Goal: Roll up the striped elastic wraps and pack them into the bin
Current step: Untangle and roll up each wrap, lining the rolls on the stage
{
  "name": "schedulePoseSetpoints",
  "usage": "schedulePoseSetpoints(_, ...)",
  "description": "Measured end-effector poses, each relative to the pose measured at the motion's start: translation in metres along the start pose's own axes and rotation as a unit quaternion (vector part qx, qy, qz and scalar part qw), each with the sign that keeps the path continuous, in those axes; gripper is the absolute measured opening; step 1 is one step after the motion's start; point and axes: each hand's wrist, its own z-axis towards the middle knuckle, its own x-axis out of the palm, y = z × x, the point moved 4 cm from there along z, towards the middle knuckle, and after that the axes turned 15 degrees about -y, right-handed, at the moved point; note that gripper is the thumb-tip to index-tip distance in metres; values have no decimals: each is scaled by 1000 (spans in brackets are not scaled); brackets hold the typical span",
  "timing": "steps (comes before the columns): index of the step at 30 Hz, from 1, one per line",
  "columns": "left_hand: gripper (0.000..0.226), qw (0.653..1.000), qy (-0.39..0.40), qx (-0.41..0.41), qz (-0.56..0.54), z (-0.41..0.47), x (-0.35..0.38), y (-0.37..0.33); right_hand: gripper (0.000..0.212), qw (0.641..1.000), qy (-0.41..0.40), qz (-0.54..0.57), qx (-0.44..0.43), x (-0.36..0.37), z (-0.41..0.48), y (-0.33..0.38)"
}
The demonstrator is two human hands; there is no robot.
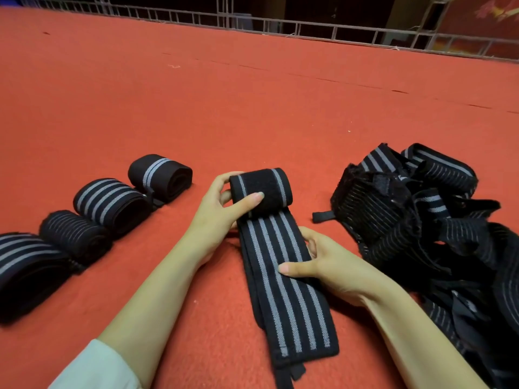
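A black elastic wrap with grey stripes (283, 279) lies lengthwise on the red carpet, its far end wound into a roll (262, 189). My left hand (222, 209) grips that roll from the left, thumb across its velcro patch. My right hand (323, 262) pinches the flat strip just below the roll, thumb on top. Several finished rolls (109, 200) lie in a diagonal row at the left. A tangled heap of unrolled wraps (421, 217) sits at the right. No bin is in view.
Red carpet (252, 94) stretches far ahead. A metal railing (280, 26) runs along its back edge. A white sleeve (95, 369) shows at the lower left.
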Motion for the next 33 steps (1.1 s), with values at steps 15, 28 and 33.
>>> schedulePoseSetpoints(15,57,979,139,144,49,-22,31,-8,96,979,-128,149,-63,-7,7,14)
schedulePoseSetpoints(28,41,983,154,-56,82,-24,29,0,55,982,-123,130,-68,-15,5,12)
schedulePoseSetpoints(33,39,989,129,22,74,-22,26,-5,58,979,-102,169,-54,-8,4,13)
